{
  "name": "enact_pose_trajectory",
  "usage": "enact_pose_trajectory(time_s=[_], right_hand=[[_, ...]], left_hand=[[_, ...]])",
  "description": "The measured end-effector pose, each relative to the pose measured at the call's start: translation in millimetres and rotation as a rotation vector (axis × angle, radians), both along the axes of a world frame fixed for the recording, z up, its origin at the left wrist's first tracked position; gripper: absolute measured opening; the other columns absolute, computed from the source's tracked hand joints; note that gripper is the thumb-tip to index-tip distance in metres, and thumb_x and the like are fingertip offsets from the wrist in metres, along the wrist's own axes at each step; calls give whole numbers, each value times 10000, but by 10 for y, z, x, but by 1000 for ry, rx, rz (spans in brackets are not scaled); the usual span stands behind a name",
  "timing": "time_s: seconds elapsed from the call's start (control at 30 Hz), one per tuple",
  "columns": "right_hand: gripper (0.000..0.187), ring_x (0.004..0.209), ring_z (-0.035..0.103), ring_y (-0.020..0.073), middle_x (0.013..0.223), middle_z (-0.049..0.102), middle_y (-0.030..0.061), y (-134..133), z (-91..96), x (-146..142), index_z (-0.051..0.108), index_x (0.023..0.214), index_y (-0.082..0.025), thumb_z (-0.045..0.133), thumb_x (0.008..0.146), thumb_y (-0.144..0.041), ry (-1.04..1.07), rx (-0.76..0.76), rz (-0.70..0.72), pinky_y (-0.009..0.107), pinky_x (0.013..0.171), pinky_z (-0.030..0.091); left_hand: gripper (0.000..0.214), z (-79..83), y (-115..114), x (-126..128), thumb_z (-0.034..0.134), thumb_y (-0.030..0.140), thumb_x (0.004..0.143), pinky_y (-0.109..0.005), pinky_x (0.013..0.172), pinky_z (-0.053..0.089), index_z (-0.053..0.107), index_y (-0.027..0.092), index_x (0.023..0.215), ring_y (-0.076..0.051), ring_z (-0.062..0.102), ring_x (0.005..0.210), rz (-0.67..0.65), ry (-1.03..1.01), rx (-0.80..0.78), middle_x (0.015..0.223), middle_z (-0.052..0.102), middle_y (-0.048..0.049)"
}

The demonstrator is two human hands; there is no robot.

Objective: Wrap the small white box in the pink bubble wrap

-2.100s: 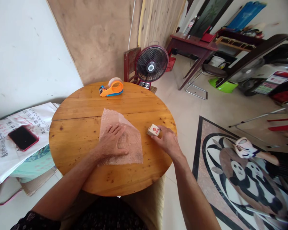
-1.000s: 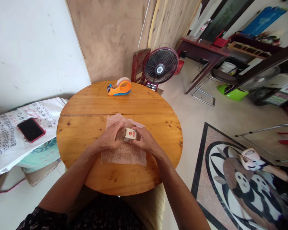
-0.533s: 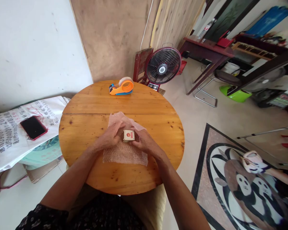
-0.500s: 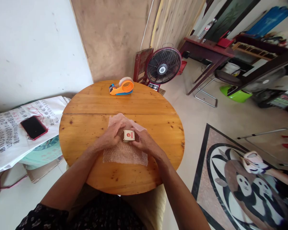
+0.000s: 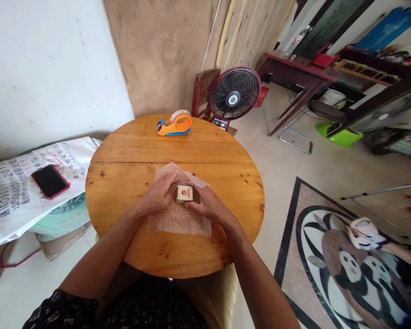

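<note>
A small cream-coloured box [image 5: 184, 193] with red print and a red round mark on top sits on a sheet of bubble wrap [image 5: 178, 224]. The wrap lies on the round wooden table [image 5: 226, 155]. On the box's right side, the thumb and fingers of my right hand [image 5: 206, 201] are curled around its end. My left hand [image 5: 160, 193] rests on the wrap at the box's left, fingers extended and apart; whether they touch the box is hard to tell.
An orange and blue tape dispenser [image 5: 176, 123] stands at the table's far edge, before a fan [image 5: 234, 93]. Left of the table, a phone [image 5: 50, 181] lies on a printed white sack [image 5: 10, 205]. At right, another person's hand [image 5: 365, 233] holds something pale.
Both hands and the box stay almost where they were. The whole view has shifted very slightly.
</note>
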State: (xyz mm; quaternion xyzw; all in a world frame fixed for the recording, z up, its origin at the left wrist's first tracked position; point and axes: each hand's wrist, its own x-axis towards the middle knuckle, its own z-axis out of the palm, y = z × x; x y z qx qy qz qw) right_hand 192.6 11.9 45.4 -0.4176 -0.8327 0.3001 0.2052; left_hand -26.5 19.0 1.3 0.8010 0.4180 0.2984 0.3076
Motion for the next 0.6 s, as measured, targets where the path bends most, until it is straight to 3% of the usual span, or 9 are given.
enact_pose_trajectory(time_s=[0.1,0.33,0.5,0.6], right_hand=[[512,1063,613,248,1237,665,47,-4,11,10,589,1266,-258,686,764,-230,80,-16,10,341,910,453],[332,914,632,225,1042,725,44,12,-37,14,670,1106,-216,677,777,-257,32,-82,-20,316,816,474],[420,946,636,232,1100,714,48,15,-60,18,641,1173,-218,670,754,-217,53,-78,-9,333,860,475],[523,1038,627,251,1216,678,62,-11,-27,20,579,1279,-234,668,765,-221,71,-83,-11,356,914,472]], left_hand=[[658,20,-7,1,448,51,689,-522,1114,368,498,147,1338,-302,472,1301,14,39,3,1372,542,-142],[637,44,-27,23,436,32,679,-492,1088,402,508,144,1302,-277,511,1246,31,26,-1,1313,569,-140],[641,15,-9,20,441,57,663,-506,1113,377,520,132,1295,-296,486,1287,22,38,-3,1352,558,-145],[673,86,-31,0,430,71,673,-501,1103,396,491,137,1341,-295,506,1281,69,26,-34,1354,572,-132]])
